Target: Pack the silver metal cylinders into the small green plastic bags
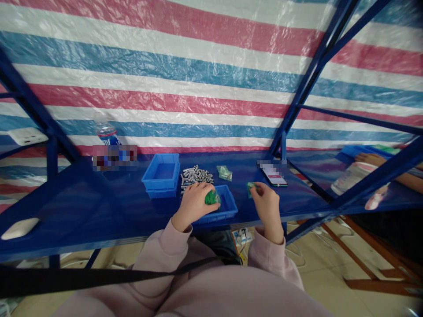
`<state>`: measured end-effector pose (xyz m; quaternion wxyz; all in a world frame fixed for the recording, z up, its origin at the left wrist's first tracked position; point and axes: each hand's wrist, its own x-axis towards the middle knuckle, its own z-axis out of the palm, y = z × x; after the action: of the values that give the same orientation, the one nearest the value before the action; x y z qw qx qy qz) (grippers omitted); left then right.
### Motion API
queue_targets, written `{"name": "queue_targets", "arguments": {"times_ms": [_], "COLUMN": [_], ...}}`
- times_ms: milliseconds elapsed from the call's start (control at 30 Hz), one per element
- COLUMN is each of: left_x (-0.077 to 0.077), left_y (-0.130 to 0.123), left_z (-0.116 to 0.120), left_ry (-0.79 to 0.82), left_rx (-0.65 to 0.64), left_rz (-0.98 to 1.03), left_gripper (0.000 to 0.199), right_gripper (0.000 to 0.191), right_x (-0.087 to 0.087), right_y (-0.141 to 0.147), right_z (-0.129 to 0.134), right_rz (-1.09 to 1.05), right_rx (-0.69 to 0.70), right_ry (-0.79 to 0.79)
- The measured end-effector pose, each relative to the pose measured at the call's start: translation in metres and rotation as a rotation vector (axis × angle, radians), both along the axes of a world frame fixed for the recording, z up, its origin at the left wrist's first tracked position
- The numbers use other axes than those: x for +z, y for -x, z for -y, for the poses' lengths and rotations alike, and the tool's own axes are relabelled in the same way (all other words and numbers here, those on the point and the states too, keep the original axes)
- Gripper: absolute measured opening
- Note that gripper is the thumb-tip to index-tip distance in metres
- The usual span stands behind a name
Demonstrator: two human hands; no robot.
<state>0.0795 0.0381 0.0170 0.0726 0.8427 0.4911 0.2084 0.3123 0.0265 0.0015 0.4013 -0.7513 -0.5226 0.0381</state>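
My left hand (195, 203) is closed around a bunch of green plastic bags (211, 198), held over the left part of a small blue tray (228, 215). To the right of that tray, my right hand (267, 203) pinches one small green plastic bag (250, 190) between thumb and fingers. Whether this bag has anything inside, I cannot tell. Behind my left hand lies a pile of short metal cylinders (197, 174). A small clear-and-green bag (224, 173) with something inside rests on the table just right of the pile.
Stacked blue bins (161, 176) stand left of the pile. A phone (273, 172) lies back right, a bottle (107, 134) back left, a white mouse-shaped object (20, 228) far left. Blue frame posts (300, 97) rise behind. Another person's hand (370, 159) is at far right.
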Motion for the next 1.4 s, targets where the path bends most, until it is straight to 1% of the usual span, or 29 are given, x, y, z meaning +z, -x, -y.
{"name": "queue_targets", "arguments": {"times_ms": [133, 267, 400, 500, 600, 700, 767, 833, 967, 1033, 1100, 1167, 1233, 1400], "left_x": [-0.002, -0.002, -0.001, -0.001, -0.001, 0.000, 0.000, 0.000, 0.001, 0.001, 0.002, 0.003, 0.003, 0.002], "left_y": [0.000, -0.001, -0.001, -0.001, -0.002, -0.002, -0.001, -0.001, -0.002, -0.002, -0.002, -0.002, -0.002, -0.002], "left_z": [0.000, 0.000, 0.000, -0.001, 0.000, 0.001, 0.001, 0.001, 0.001, 0.001, 0.001, 0.001, 0.001, 0.001], "left_ry": [-0.011, -0.023, -0.027, -0.028, -0.017, -0.009, -0.011, -0.009, 0.000, 0.002, 0.004, 0.006, 0.008, 0.006], "left_rx": [0.009, 0.012, 0.007, 0.014, 0.024, 0.023, 0.020, 0.019, 0.028, 0.026, 0.020, 0.016, 0.018, 0.000], "left_rz": [0.000, 0.000, 0.000, -0.011, -0.017, -0.008, -0.002, -0.003, -0.007, -0.004, -0.003, -0.001, 0.004, 0.020], "left_gripper": [0.033, 0.033, 0.036, 0.038, 0.038, 0.037, 0.037, 0.037, 0.036, 0.034, 0.032, 0.031, 0.031, 0.038], "right_gripper": [0.042, 0.044, 0.037, 0.035, 0.035, 0.035, 0.035, 0.033, 0.021, 0.017, 0.016, 0.017, 0.016, 0.011], "right_x": [0.011, 0.019, 0.019, 0.016, 0.013, 0.013, 0.014, 0.014, 0.014, 0.014, 0.014, 0.016, 0.017, 0.018], "right_y": [0.009, 0.032, 0.062, 0.079, 0.082, 0.074, 0.068, 0.067, 0.076, 0.083, 0.088, 0.091, 0.093, 0.097], "right_z": [0.007, 0.012, 0.011, 0.007, 0.003, 0.003, 0.003, 0.004, 0.005, 0.006, 0.006, 0.008, 0.009, 0.012], "right_rz": [-0.092, -0.181, -0.115, -0.049, -0.012, 0.016, 0.042, 0.067, 0.108, 0.119, 0.102, 0.072, 0.063, 0.153], "right_rx": [-0.004, 0.127, 0.251, 0.299, 0.276, 0.207, 0.169, 0.167, 0.280, 0.345, 0.376, 0.375, 0.353, 0.307], "right_ry": [-0.202, -0.295, -0.280, -0.248, -0.255, -0.265, -0.249, -0.228, -0.169, -0.080, 0.018, 0.076, 0.097, 0.129]}}
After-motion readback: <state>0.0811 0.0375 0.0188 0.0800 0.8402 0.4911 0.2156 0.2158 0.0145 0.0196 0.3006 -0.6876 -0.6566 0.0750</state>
